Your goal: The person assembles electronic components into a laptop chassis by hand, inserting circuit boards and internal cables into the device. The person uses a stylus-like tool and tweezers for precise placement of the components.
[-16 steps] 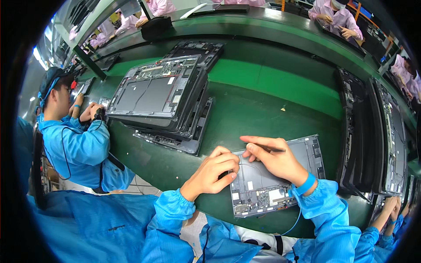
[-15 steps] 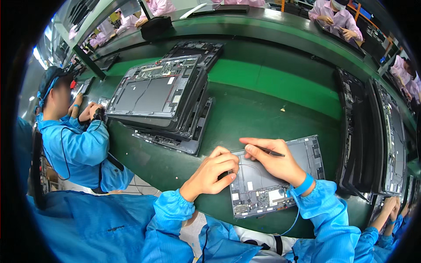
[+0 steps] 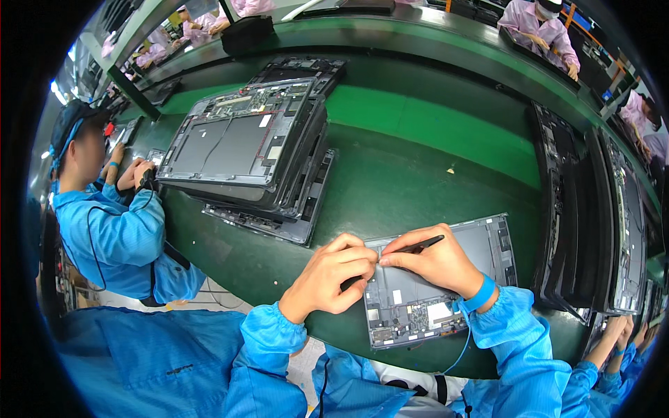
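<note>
An opened grey tablet-like device (image 3: 453, 268) lies on the bench in front of me, its circuit board along the near edge. At its upper left corner my left hand (image 3: 336, 273) is closed, fingers curled and fingertips pressed together. What it holds is hidden; a dark patch shows under its curled fingers. My right hand (image 3: 440, 261) grips a slim black pen-like tool (image 3: 426, 243), slanting out above the fingers. Its thumb and forefinger meet close beside the left fingertips, over the device's left edge. The tool's working end cannot be made out.
A stack of similar opened devices (image 3: 230, 143) stands at the left on the green bench (image 3: 411, 171). More devices (image 3: 617, 223) and black panels stand at the right. A co-worker in blue (image 3: 115, 223) works on my left; people in pink sit across the bench.
My right hand has moved left, its fingers lowering from above the device to beside the left fingertips. The tool now tilts up to the right. My left hand stays nearly in place.
</note>
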A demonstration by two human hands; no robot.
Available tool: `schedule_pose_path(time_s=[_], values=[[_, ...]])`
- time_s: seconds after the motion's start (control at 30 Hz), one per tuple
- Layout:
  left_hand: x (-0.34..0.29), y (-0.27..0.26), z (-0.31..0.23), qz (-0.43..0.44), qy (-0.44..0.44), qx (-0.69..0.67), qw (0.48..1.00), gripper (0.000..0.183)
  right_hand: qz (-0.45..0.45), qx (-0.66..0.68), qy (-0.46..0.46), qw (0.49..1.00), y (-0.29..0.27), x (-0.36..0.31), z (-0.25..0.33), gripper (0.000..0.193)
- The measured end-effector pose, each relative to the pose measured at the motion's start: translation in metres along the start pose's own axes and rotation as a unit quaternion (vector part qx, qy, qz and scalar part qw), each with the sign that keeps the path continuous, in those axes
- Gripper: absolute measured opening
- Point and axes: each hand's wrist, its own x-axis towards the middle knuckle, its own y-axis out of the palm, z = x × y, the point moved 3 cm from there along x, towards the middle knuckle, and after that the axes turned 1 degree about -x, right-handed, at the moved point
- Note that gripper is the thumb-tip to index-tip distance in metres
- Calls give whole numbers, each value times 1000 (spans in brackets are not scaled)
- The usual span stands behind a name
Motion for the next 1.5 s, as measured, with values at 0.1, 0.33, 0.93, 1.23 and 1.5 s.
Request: schedule_pose_path(time_s=[0.1,0.33,0.93,1.23,1.5], values=[[-1,1,4,2,-12,-15,1000,15,21,-45,9,999,2,3,2,17],[-3,1,5,-4,-18,-24,1000,15,19,-65,-2,998,4,4,2,19],[-17,5,-22,-121,-7,186,975,41,-25,-266,-82,960,12,-1,16,16],[-23,23,-31,-64,-88,241,964,47,-77,-217,-68,971,21,-18,15,8],[-25,27,-33,-89,-98,264,955,41,-93,-163,-26,982,24,-26,19,8]])
